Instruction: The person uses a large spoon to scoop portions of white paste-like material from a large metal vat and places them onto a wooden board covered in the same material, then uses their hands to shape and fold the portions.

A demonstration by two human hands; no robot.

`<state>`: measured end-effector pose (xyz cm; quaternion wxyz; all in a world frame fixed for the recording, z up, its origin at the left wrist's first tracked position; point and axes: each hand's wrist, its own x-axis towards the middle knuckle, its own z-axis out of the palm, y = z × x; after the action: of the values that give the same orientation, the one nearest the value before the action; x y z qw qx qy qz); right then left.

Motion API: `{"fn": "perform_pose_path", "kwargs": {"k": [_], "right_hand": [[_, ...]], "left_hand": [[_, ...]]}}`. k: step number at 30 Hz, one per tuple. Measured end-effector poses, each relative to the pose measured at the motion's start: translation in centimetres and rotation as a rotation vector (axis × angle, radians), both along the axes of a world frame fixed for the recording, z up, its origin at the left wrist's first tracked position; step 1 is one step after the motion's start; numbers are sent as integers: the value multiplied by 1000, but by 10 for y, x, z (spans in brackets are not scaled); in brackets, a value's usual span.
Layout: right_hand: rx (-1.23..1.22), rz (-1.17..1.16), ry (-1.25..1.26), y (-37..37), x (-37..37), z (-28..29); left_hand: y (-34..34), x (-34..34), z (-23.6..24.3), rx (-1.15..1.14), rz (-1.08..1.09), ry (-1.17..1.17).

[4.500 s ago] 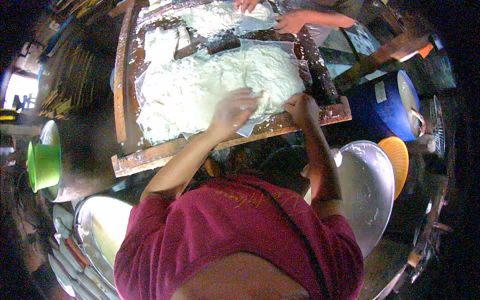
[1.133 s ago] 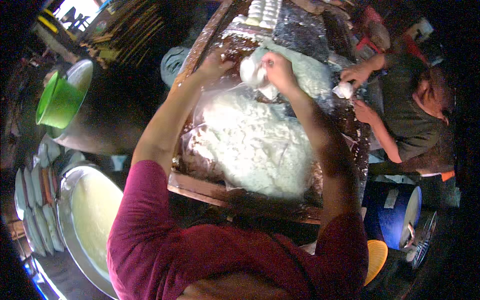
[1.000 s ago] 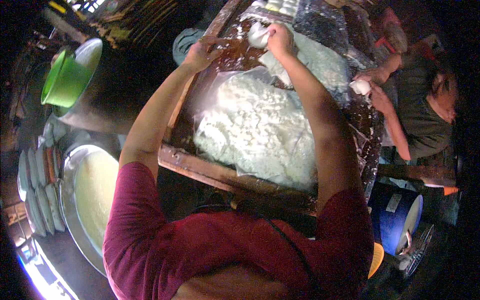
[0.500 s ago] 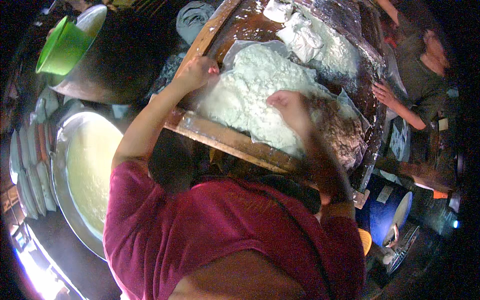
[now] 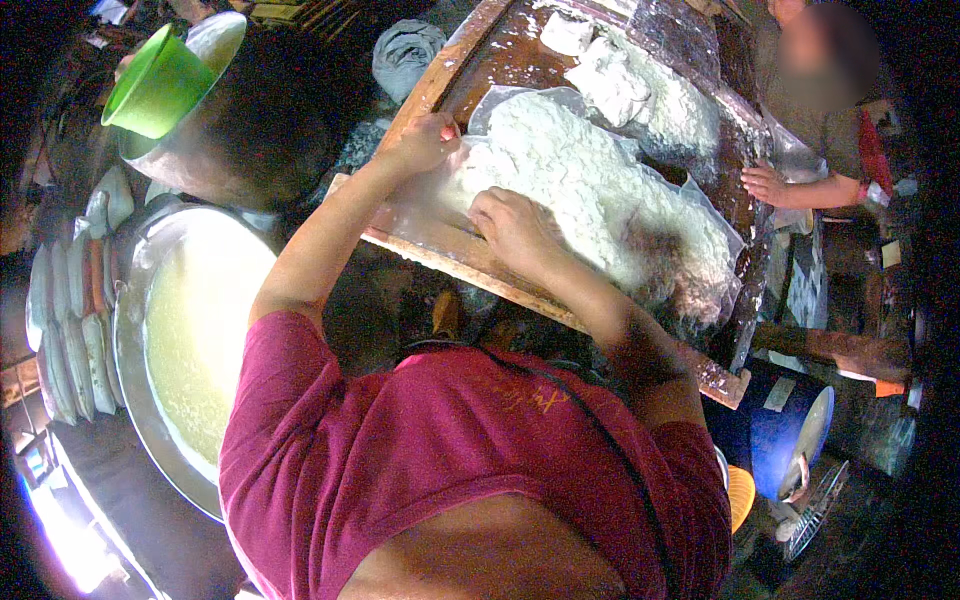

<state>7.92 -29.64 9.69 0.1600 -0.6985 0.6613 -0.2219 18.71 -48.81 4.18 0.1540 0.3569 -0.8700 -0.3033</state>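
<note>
A broad heap of white, crumbly, curd-like stuff lies on a thin pale sheet in a shallow wooden tray. My left hand is closed at the heap's left corner, seemingly around the sheet's edge, though the fingers largely hide it. Lower and to the right, my right hand rests at the heap's near edge with its fingers curled inward. What those fingers hold, if anything, is hidden.
Behind the heap lie white bundles. A co-worker's hand touches the tray's right side. On the left stand a large pan of pale liquid and a green basin. A blue drum is at the lower right.
My right hand has moved left, from over the heap to its near edge. The heap's near-left edge has drawn back, baring more tray wood. My left hand stays closed at the corner.
</note>
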Motion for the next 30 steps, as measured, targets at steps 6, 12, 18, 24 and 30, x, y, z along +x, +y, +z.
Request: {"fn": "perform_pose_path", "kwargs": {"k": [6,12,18,24,30], "right_hand": [[-230,332,134,43,32,-17],[-96,-427,-36,47,-19,-5],[158,-479,20,46,-68,-3],[7,-15,-980,-22,-38,-9],[12,-422,-175,-74,-111,-32]], "left_hand": [[8,11,8,789,29,371],[65,16,47,362,-110,536],[84,13,63,256,-58,419],[54,26,55,613,144,782],[142,7,49,158,-340,317]]}}
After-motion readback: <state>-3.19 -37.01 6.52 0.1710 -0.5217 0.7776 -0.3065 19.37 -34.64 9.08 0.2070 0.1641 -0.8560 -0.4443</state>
